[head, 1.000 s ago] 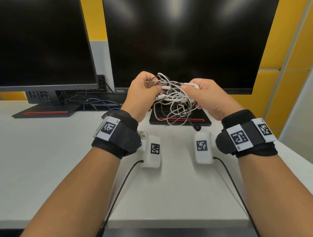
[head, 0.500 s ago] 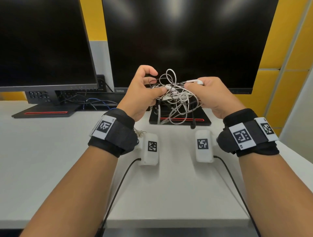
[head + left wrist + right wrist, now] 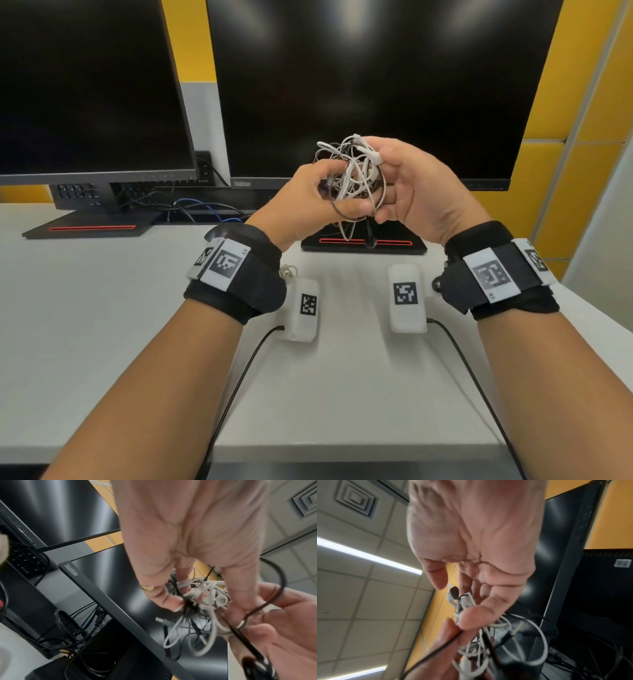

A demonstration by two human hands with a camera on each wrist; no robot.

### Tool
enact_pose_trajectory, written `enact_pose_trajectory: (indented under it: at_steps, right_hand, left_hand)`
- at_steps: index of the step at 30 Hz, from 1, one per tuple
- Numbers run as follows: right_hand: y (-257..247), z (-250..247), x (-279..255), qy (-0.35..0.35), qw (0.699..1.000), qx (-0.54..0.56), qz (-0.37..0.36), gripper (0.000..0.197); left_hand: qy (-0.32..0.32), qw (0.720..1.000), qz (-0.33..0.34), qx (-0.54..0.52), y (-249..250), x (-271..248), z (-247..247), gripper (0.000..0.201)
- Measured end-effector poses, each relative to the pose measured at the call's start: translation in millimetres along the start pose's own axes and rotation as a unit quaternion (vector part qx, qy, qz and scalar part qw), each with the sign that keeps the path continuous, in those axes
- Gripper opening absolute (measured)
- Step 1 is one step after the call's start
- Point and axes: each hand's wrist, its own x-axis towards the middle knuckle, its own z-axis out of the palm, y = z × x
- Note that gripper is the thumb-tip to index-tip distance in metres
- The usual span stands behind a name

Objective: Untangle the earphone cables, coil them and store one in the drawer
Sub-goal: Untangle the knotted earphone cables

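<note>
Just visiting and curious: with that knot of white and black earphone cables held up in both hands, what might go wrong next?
Pulling could tighten the cable tangle, since the white and black wires loop through each other. The left hand and right hand hold it above the desk, so a dangling black plug may snag or the bundle could slip.

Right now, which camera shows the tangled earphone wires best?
The head view: the whole cable tangle shows between the left hand and right hand. The left wrist view shows it blurred behind fingers; the right wrist view shows only part of it.
</note>
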Motion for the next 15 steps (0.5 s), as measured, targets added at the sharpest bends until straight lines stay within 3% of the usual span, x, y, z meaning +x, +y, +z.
enact_pose_trajectory:
  at_steps: [2,7,10,13,15]
  right_hand:
    - [0,0,0,-0.003,1.0,-0.029,0.013,0.035]
    - [5,-2,3,0.007,0.994,-0.101,0.032,0.042]
    - [8,-5,4,0.024,0.992,-0.12,0.044,0.058]
    - [13,-6,7,0.052,0.98,-0.19,0.042,0.066]
    - [15,-6,8,0.064,0.968,-0.242,0.035,0.063]
  left_hand:
    - [0.052,0.998,-0.019,0.03,-6,4,-2,0.048]
    - [0.116,0.991,0.002,0.062,-11,6,-6,0.009]
    - [0.141,0.987,0.001,0.079,-10,8,-7,0.008]
    - [0.107,0.994,0.005,0.035,-7,5,-7,0.014]
    - [0.064,0.998,0.012,-0.003,-3,1,-5,0.002]
